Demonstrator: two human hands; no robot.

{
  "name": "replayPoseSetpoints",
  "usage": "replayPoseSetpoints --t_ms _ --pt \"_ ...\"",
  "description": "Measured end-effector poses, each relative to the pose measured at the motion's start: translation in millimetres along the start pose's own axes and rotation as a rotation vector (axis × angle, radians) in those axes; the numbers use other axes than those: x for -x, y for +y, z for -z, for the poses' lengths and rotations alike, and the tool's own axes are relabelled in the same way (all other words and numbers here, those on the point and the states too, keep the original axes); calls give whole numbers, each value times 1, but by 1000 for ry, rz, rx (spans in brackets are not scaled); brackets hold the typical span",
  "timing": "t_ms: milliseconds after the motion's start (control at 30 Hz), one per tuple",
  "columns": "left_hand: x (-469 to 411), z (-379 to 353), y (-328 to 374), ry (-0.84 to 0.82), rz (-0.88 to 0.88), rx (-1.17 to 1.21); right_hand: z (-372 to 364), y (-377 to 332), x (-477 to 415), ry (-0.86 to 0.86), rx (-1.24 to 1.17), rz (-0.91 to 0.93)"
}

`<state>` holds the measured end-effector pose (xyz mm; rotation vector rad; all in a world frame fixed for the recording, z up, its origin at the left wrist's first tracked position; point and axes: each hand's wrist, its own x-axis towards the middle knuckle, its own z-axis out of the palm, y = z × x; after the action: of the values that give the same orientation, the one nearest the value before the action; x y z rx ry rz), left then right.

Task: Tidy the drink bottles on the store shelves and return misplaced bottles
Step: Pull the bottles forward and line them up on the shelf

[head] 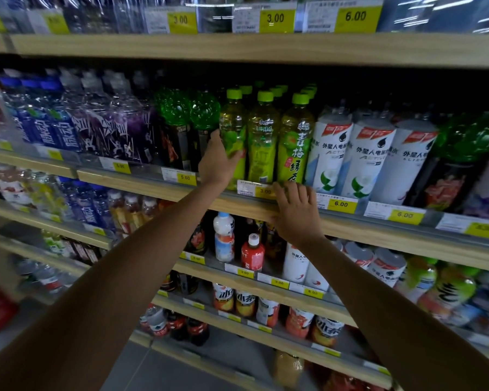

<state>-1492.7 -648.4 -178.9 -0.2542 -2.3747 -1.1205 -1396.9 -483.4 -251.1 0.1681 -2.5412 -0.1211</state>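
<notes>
Left hand [219,162]: grips the leftmost front green tea bottle [232,128] low on its body, thumb across the label, fingers reaching up its left side.
Bottle position: middle shelf, upright, touching the next green tea bottle in the row [263,136]; a dark green-topped bottle [205,117] just to its left. Base hidden by the hand, can't tell if it's lifted.
Right hand [295,214]: rests on the wooden shelf edge [153,186], fingers lightly bent over the price rail, holding nothing, just right of the 3.00 price tag [256,189].
Neighbours: white electrolyte water bottles [333,153] right of the tea row.
</notes>
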Motion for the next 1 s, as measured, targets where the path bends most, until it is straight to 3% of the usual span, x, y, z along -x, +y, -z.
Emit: replayPoseSetpoints --t_ms 133,367,633,833,1000 --pt "4 -4 2 38 20 -114 -1 1 0 -13 8 0" --pt "17 5 4 -50 26 -114 3 0 -1 -59 41 4" --pt "82 -15 -2 -209 -285 -427 31 22 9 -189 18 98" --pt "113 -49 34 -300 -621 -619 45 60 54 -76 42 16" --pt "130 -82 86 -322 -771 -635 63 105 90 -43 -31 -95"
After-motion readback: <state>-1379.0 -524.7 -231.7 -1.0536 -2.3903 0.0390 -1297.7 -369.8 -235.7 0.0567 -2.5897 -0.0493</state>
